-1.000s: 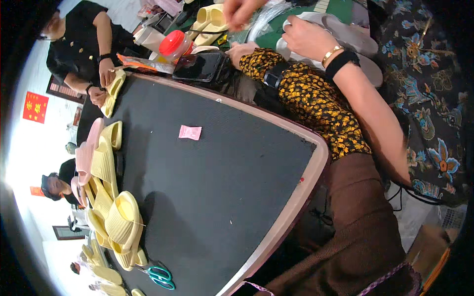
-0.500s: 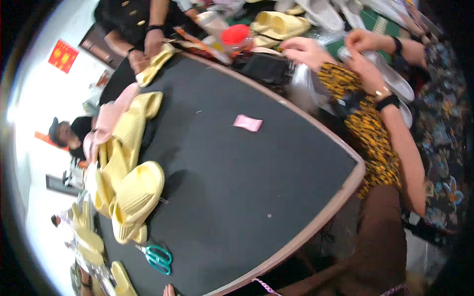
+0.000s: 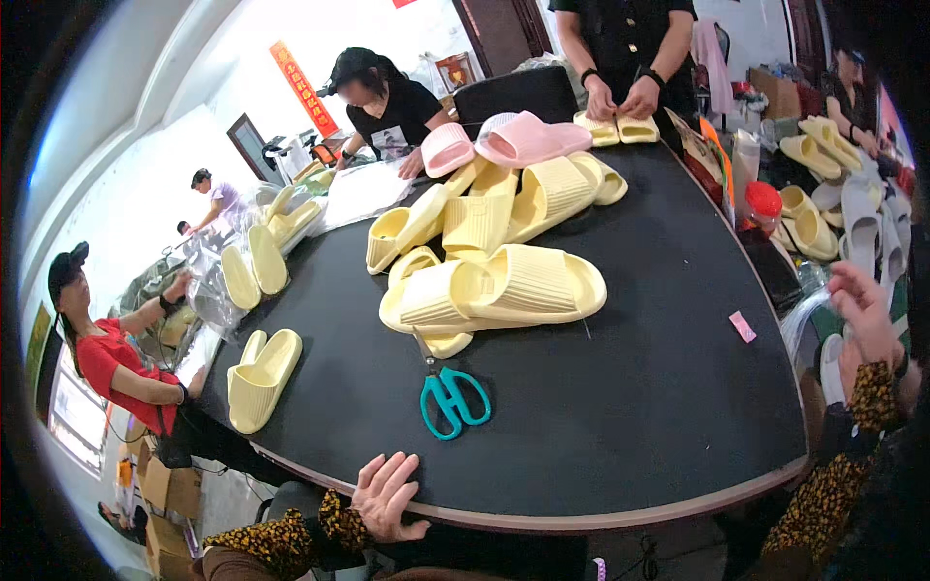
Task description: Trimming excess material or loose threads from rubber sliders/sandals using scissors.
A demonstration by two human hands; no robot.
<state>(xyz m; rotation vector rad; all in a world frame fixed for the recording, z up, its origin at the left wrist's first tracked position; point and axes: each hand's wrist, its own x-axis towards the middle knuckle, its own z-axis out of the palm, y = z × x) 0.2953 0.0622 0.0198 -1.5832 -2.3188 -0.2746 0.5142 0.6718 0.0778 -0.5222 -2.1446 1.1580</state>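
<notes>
My left hand (image 3: 389, 496) lies on the near table edge with its fingers spread and nothing in it. Ahead of it on the dark table (image 3: 639, 416) are teal-handled scissors (image 3: 453, 399), their blades partly under a pile of yellow slippers (image 3: 528, 290). Two pink slippers (image 3: 533, 140) top that pile. Off the table's right side, my right hand (image 3: 864, 310) is raised with fingers apart. Nothing shows in it. Clear plastic (image 3: 804, 315) and white slippers (image 3: 862, 218) are near it. A co-worker's hand with a black wristband partly overlaps there.
A yellow slipper pair (image 3: 263, 378) sits at the table's left edge. A pink wrapped packet (image 3: 742, 326) lies at right. A red-lidded jar (image 3: 762, 203) stands beyond the right edge. Across the table, a person's hands (image 3: 620, 97) hold yellow slippers. A person in red (image 3: 121, 358) stands left.
The view has swung left and levelled. My left hand, barely visible before, now shows fully on the table edge. My right hand stays off the right side, its fingers now pointing upward.
</notes>
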